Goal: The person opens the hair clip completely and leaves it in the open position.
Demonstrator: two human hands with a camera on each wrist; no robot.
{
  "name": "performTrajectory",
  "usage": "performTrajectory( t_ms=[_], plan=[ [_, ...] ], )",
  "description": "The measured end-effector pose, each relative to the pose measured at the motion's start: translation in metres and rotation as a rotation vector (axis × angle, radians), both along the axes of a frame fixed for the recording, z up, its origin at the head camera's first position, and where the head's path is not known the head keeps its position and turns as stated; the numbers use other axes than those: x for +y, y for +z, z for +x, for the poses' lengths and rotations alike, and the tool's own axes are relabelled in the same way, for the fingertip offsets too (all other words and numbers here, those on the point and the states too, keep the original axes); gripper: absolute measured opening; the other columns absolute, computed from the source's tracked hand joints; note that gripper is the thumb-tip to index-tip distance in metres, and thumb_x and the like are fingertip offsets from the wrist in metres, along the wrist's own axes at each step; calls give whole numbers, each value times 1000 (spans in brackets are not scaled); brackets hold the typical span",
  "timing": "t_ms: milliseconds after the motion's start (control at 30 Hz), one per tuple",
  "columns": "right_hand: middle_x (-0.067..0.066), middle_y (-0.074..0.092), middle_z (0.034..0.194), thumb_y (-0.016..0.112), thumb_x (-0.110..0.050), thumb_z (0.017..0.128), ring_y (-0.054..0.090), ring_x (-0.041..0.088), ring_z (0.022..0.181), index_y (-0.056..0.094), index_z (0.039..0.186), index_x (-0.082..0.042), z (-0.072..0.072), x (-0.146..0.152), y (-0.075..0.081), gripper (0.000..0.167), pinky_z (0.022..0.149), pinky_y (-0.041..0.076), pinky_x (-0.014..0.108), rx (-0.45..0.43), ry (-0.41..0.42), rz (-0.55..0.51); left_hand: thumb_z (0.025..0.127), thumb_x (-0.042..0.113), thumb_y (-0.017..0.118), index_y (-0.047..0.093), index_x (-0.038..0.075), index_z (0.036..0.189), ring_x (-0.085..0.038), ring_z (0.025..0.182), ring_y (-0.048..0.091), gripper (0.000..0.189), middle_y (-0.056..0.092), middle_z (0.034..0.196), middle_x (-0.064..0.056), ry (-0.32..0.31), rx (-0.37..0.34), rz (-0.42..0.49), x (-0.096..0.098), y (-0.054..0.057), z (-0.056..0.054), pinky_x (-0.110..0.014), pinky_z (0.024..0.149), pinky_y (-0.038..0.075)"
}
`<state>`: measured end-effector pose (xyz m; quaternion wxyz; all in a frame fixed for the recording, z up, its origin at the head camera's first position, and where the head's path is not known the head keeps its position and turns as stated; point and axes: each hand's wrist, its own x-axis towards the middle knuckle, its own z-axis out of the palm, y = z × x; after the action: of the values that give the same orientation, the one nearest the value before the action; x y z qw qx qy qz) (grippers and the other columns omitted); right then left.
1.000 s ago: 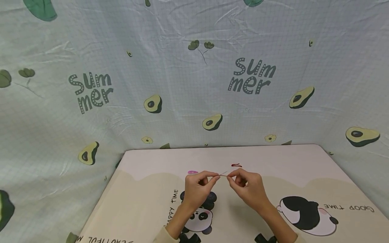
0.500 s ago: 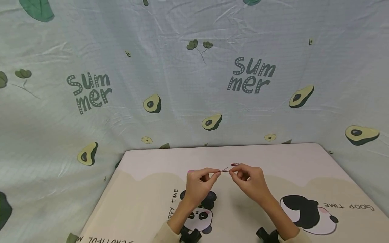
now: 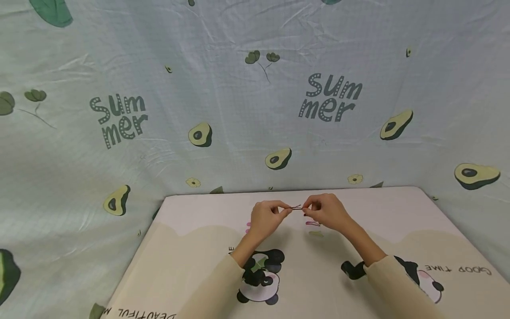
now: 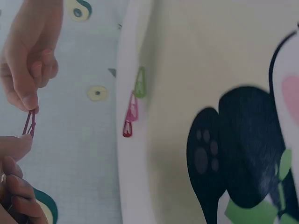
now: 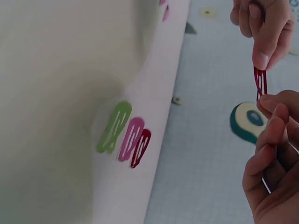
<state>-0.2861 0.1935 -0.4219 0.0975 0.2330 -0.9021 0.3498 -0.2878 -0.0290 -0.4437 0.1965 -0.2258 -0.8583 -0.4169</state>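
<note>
Between my two hands, a dark red snap hair clip (image 5: 257,85) is stretched lengthwise above the far part of the table. My left hand (image 3: 266,218) pinches one end with thumb and forefinger. The other end is pinched by my right hand (image 3: 327,213). In the head view a thin strand of the clip angles away from the rest. Below, on the table, lie a green hair clip (image 5: 122,110), a pink one (image 5: 136,124) and a dark red one (image 5: 146,135), side by side in the right wrist view.
More pink clips (image 3: 249,224) lie on the table partly behind my left hand. The pale table (image 3: 191,266) carries panda and lettering prints. A cloth printed with avocados (image 3: 239,110) hangs behind its far edge.
Both hands have moved up and away toward the table's far edge, keeping the dark red hair clip between them. The green clip on the table has come into view below the right hand.
</note>
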Motion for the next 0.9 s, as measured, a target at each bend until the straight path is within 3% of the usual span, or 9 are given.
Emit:
performTrajectory(
  t_ms=[133,333,467,633,900],
  plan=[
    [-3,61,62,73,-12,92,55,11,51,79,93,-7,-21,3,-7,8,50,44,26,-129,-18,62,88,22,82,85,17,91,-2,48,36,7,52,51,3,49,-108,-35,7,-7,-14,-20,46,23],
    [4,69,74,76,-16,91,59,14,57,80,94,-7,-45,0,-25,10,53,48,28,-272,-51,123,89,27,80,85,20,92,-6,53,43,9,61,60,4,130,-238,-103,14,-27,-32,-22,48,30],
    [2,72,84,78,-18,89,57,15,68,81,90,-11,-53,-4,-37,7,58,46,28,-293,-80,183,90,28,79,85,20,93,-7,60,50,10,73,74,3,153,-289,-172,15,-36,-39,-23,51,36],
    [2,74,91,77,-19,89,57,15,73,82,90,-12,-57,-11,-48,8,60,45,28,-282,-118,240,90,25,78,85,19,92,-11,67,56,10,78,86,0,155,-287,-247,15,-39,-42,-26,55,38],
    [-2,69,79,76,-20,89,57,13,63,82,91,-15,-57,-19,-57,8,53,42,29,-251,-171,299,89,20,72,84,20,93,-17,73,62,13,79,96,-3,173,-291,-351,16,-46,-49,-31,58,42]
  ],
)
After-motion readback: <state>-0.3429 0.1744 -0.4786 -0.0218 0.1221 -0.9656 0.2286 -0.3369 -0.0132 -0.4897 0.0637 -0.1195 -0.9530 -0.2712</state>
